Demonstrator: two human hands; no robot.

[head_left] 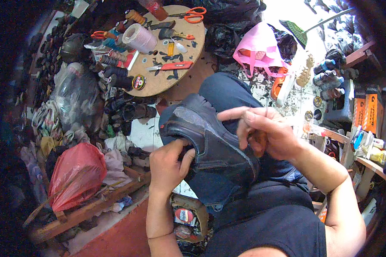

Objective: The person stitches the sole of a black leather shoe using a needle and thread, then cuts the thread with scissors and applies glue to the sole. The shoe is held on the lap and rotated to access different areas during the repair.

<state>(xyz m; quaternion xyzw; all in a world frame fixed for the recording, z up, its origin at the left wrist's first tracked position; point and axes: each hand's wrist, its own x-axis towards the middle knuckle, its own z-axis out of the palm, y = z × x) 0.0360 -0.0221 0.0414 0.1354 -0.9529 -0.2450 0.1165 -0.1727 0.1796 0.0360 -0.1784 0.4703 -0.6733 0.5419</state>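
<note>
A black leather shoe [223,143] with orange stitching lies tilted across my lap, its opening toward the left. My left hand [172,160] grips the rim of that opening, its fingers partly hidden inside. Over the sole edge hovers my right hand [263,130], index finger stretched toward the shoe and the other fingers curled. They close round what looks like an awl [259,143]: a brown handle shows below the hand and a thin spike above it. A scuffed grey patch [188,116] marks the shoe's upper side.
Ahead stands a round wooden table [158,88] with a thread cone [139,38], a red cutter knife [171,66] and orange-handled scissors [195,15]. A pink bag [259,49] and sneakers [294,81] lie ahead right. A red plastic bag [79,175] sits at left.
</note>
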